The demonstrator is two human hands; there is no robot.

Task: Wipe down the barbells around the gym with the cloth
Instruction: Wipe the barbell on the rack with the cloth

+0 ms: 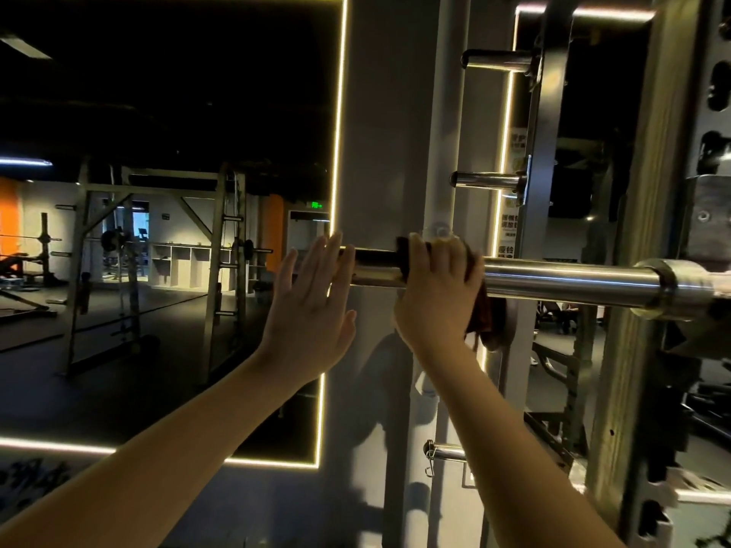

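Two arms of one person were seen, and both were left uncovered. The left hand (308, 306) and the right hand (435, 286) were bare. The left forearm (158, 448) was shown from the wrist down to the frame edge at about 8 o'clock, the right forearm (494, 429) down to the edge at about 5 o'clock. Along this whole length only bare, smooth skin was shown. The fingers were seen to be long and slender and the wrists narrow. In the dim light the nails could not be made out clearly.
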